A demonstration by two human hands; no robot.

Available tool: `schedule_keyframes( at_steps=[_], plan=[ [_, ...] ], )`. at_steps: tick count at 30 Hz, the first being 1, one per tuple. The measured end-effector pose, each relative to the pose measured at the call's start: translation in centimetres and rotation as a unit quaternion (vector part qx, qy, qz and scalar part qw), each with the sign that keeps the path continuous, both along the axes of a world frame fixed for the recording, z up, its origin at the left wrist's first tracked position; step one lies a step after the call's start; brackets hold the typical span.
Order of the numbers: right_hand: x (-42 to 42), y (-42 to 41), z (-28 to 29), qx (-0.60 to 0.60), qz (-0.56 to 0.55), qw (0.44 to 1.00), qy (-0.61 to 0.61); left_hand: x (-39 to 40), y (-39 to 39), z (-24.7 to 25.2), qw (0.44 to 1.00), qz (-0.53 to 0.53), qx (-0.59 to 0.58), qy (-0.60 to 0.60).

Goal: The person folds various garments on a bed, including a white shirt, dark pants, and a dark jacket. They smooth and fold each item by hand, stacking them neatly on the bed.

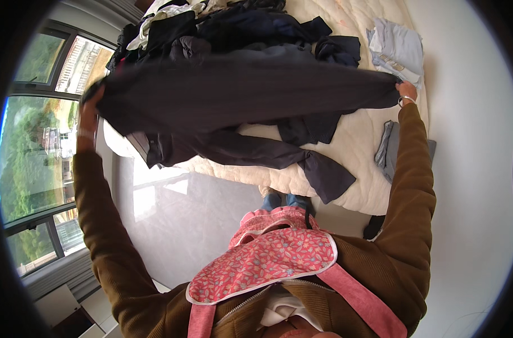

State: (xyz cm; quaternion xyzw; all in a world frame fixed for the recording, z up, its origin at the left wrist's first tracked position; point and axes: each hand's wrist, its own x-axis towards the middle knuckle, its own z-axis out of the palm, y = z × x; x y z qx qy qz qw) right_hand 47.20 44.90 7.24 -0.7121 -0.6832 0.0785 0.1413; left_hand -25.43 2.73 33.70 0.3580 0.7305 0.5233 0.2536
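Observation:
A pair of dark trousers (pixel 239 91) is stretched nearly level across the bed between my two hands. At the left, near the window, my left hand (pixel 89 114) grips the wider end; it is slightly blurred. My right hand (pixel 406 91), with a bracelet at the wrist, holds the narrow end beside the wall. Below the taut cloth a dark trouser leg (pixel 256 150) lies slack over the bed's near edge. Whether it belongs to the held garment I cannot tell. Another dark garment with a ribbed part (pixel 311 129) shows partly beneath.
A heap of mostly dark clothes (pixel 256 25) covers the far part of the bed (pixel 358 169). Folded light clothes (pixel 398 50) and a folded grey garment (pixel 391 143) lie along the right side. Windows (pixel 37 148) line the left; a white wall (pixel 467 169) bounds the right.

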Motion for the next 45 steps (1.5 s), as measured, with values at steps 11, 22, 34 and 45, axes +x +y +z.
schedule_keyframes(
  at_steps=[11,22,34,45],
  plan=[
    [-0.2,-23.0,-9.7,-0.078,0.097,0.992,0.034,-6.6,0.7,-16.7,0.829,0.254,-0.111,0.486],
    [-0.1,-43.2,-19.3,-0.239,-0.188,0.844,0.442,5.9,-10.9,-20.1,0.899,0.276,0.056,0.335],
    [2.0,-42.9,-13.5,0.023,-0.217,0.936,0.278,1.8,-4.6,-16.3,0.925,0.199,-0.099,0.309],
    [5.9,-43.4,-3.1,0.197,-0.113,0.856,0.465,-5.5,-11.7,-31.8,0.976,0.216,-0.021,-0.011]
  ],
)
